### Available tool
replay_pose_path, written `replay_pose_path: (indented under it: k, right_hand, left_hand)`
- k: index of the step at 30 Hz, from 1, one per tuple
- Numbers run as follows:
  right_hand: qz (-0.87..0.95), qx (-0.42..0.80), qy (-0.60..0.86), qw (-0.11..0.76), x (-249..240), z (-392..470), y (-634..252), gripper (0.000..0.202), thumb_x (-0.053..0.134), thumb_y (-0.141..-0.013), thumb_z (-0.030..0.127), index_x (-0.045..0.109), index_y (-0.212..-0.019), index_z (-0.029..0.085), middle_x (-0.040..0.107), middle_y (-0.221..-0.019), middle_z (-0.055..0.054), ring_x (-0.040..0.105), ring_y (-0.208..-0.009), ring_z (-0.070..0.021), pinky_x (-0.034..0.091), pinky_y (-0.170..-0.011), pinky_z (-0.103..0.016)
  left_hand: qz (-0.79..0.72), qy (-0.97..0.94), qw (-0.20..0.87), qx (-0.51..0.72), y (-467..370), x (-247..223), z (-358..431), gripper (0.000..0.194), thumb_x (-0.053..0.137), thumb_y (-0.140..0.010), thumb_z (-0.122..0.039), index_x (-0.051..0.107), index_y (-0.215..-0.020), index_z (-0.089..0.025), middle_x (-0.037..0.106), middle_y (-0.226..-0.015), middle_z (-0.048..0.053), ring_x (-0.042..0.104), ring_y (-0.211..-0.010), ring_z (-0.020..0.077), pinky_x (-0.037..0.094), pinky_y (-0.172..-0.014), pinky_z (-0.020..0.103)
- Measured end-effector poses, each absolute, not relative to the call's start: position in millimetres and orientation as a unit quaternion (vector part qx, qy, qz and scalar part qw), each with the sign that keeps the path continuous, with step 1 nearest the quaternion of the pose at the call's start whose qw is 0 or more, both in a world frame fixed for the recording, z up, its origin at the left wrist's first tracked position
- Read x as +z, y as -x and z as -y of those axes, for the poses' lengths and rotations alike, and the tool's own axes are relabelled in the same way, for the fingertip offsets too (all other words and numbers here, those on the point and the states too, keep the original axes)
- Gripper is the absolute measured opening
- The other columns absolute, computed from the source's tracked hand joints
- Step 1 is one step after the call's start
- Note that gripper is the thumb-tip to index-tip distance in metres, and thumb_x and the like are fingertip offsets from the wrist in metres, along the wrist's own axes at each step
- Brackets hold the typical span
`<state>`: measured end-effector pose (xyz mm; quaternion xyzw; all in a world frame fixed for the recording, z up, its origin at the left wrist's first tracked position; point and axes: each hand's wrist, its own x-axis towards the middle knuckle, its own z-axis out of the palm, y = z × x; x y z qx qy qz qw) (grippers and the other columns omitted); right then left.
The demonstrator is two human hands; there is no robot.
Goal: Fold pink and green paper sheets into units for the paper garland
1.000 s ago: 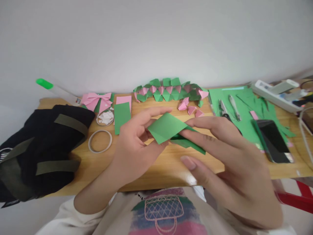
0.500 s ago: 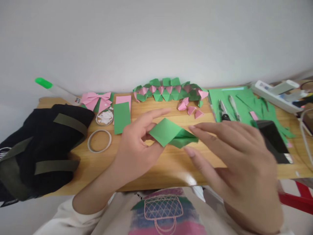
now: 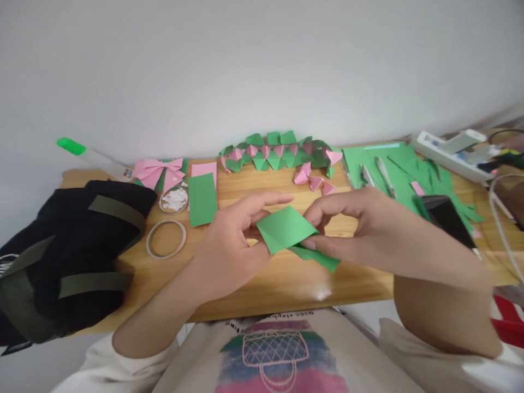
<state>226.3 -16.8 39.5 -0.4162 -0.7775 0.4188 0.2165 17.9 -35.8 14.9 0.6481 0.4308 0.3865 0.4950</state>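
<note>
From where I stand, the folded green paper [image 3: 286,226] is up off the wooden surface [image 3: 286,292], held between both hands in front of the person's chest. The left hand [image 3: 233,240] grips its left side, thumb low along the near edge. The right hand [image 3: 368,232] pinches the right-hand part, thumb on the near side; how its other fingers sit is hard to tell, as the paper seems to hide their tips. A loose green flap sticks out below that thumb. Beyond the hands, a green-and-pink paper garland [image 3: 273,159] curves near the wall, with small pink folded pieces [image 3: 302,174] just in front. A green card [image 3: 203,201] lies left, overlapping a pink sheet [image 3: 203,168].
</note>
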Motion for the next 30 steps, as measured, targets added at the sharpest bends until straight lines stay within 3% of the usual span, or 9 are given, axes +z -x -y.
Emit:
replay_pose_path:
  k: [6,10,13,18,23,27,30]
  right_hand:
    - [0.752,0.422,0.444,0.244,40.1,22.3,-217.0,0.017,0.061,-0.080,0.012,0.065,-0.065,0.018,0.065,-0.059,0.005,0.056,-0.055,-0.0068,0.045,-0.054,-0.018]
    - [0.755,0.415,0.447,0.241,35.8,22.4,-217.5,0.020,0.056,-0.081,0.008,0.065,-0.066,0.018,0.064,-0.060,0.004,0.053,-0.054,-0.0079,0.042,-0.053,-0.020]
    - [0.747,0.448,0.437,0.226,32.2,18.6,-219.5,0.021,0.056,-0.082,0.014,0.065,-0.064,0.019,0.062,-0.057,0.004,0.052,-0.052,-0.0090,0.040,-0.049,-0.021]
    - [0.717,0.515,0.421,0.210,29.1,14.5,-220.5,0.019,0.057,-0.081,0.021,0.069,-0.066,0.021,0.067,-0.061,0.003,0.056,-0.052,-0.0100,0.041,-0.048,-0.022]
    - [0.678,0.546,0.434,0.232,26.4,15.8,-216.3,0.018,0.063,-0.078,0.022,0.068,-0.061,0.020,0.064,-0.055,0.003,0.056,-0.052,-0.0096,0.044,-0.050,-0.022]
    - [0.630,0.577,0.454,0.252,22.1,14.6,-213.6,0.017,0.064,-0.075,0.021,0.063,-0.059,0.018,0.061,-0.055,0.002,0.052,-0.052,-0.0091,0.042,-0.050,-0.022]
    - [0.593,0.594,0.468,0.275,17.9,13.4,-211.9,0.018,0.065,-0.074,0.025,0.060,-0.059,0.017,0.056,-0.055,0.003,0.046,-0.051,-0.0081,0.036,-0.049,-0.023]
  left_hand:
    - [-0.459,-0.661,0.471,0.361,-22.2,16.1,33.0,0.031,0.068,-0.080,-0.018,0.069,-0.110,-0.022,0.078,-0.098,0.001,0.074,-0.078,0.0154,0.054,-0.057,0.019]
    - [-0.460,-0.644,0.495,0.359,-22.6,11.8,29.2,0.030,0.067,-0.074,-0.014,0.070,-0.103,-0.020,0.078,-0.086,0.001,0.074,-0.070,0.0172,0.054,-0.054,0.021]
    - [-0.461,-0.622,0.532,0.343,-20.5,11.8,26.3,0.032,0.067,-0.070,-0.011,0.069,-0.101,-0.019,0.076,-0.075,0.000,0.072,-0.065,0.0183,0.055,-0.053,0.024]
    - [-0.455,-0.538,0.608,0.366,-17.6,11.7,24.2,0.030,0.072,-0.065,-0.010,0.068,-0.093,-0.019,0.076,-0.081,0.001,0.074,-0.067,0.0196,0.058,-0.057,0.026]
    - [-0.434,-0.505,0.640,0.383,-16.9,6.4,25.1,0.034,0.074,-0.063,-0.006,0.067,-0.094,-0.019,0.074,-0.083,-0.001,0.071,-0.063,0.0136,0.058,-0.056,0.022]
    - [-0.438,-0.496,0.624,0.415,-13.5,5.5,24.7,0.032,0.074,-0.071,-0.011,0.062,-0.099,-0.021,0.075,-0.083,-0.001,0.070,-0.065,0.0116,0.056,-0.058,0.021]
    - [-0.462,-0.493,0.568,0.470,-10.1,4.4,25.6,0.021,0.076,-0.074,-0.018,0.060,-0.087,-0.022,0.077,-0.088,0.001,0.073,-0.079,0.0152,0.058,-0.069,0.026]
